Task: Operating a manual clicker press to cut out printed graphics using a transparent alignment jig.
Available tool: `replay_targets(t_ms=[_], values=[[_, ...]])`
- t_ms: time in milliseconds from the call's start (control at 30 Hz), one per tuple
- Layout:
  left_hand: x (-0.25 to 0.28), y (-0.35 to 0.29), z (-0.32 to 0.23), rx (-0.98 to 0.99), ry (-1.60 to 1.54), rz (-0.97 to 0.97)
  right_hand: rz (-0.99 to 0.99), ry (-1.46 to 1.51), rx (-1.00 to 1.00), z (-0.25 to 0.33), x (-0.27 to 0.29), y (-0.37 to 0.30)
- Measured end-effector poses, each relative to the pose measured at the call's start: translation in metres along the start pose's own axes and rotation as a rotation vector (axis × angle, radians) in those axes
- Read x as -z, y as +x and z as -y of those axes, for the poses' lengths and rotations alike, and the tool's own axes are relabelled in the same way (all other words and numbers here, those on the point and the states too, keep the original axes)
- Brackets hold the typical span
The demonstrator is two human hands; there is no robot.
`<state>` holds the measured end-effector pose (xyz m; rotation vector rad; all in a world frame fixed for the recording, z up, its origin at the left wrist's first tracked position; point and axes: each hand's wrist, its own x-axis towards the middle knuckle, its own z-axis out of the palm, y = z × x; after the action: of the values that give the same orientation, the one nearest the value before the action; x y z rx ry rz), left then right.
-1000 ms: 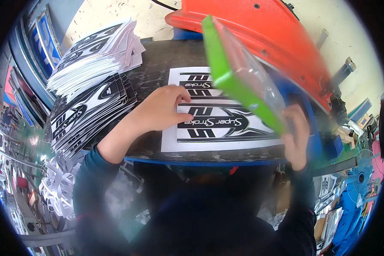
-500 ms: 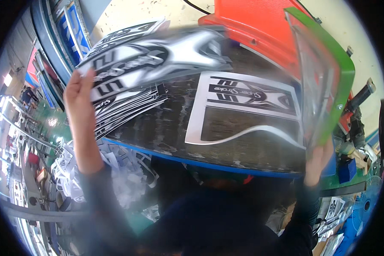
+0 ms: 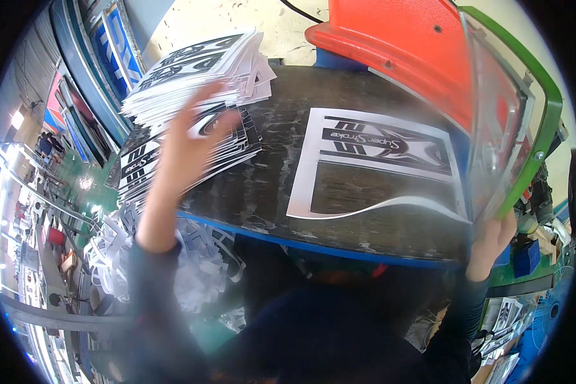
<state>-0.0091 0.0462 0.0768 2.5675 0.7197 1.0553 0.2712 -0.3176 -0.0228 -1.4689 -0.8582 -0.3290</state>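
Note:
My left hand (image 3: 189, 144), blurred by motion, is over a stack of cut black-and-white printed sheets (image 3: 137, 168), fingers apart and nothing held. Behind that stack rises a taller pile of uncut printed sheets (image 3: 195, 61) with white borders. At the right, my right hand (image 3: 493, 240) grips the lower end of a green-edged swing arm (image 3: 552, 102) that has a clear panel (image 3: 493, 115). Between my hands lies a printed sheet (image 3: 397, 144) with one panel cut out; its near white strip (image 3: 365, 208) bows upward off the table.
An orange machine body (image 3: 397, 45) stands at the back right of the dark worktable (image 3: 249, 198), which has a blue front edge. White paper scraps (image 3: 195, 262) heap below its left side. A blue fan (image 3: 550, 310) is at the lower right.
My left hand has let go of the cut printed piece, which is now on the near stack, and moved right. The green-edged arm and my right hand have shifted right.

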Motion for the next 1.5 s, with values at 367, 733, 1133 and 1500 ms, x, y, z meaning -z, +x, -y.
replay_targets(t_ms=[367,733,1133,1500], values=[[-0.122,-0.001,-0.074,-0.433,-0.034,0.867,-0.004,-0.221,0.122,0.045,0.049,0.006],[-0.069,-0.055,-0.083,-0.495,-0.007,0.711,0.270,-0.498,0.391,0.059,0.001,0.038],[-0.041,-0.044,-0.020,-0.164,-0.143,0.717,0.630,-0.504,0.553,0.052,-0.049,0.031],[-0.044,-0.047,-0.008,-0.184,-0.255,0.711,0.708,-0.549,0.492,0.049,-0.050,0.022]])
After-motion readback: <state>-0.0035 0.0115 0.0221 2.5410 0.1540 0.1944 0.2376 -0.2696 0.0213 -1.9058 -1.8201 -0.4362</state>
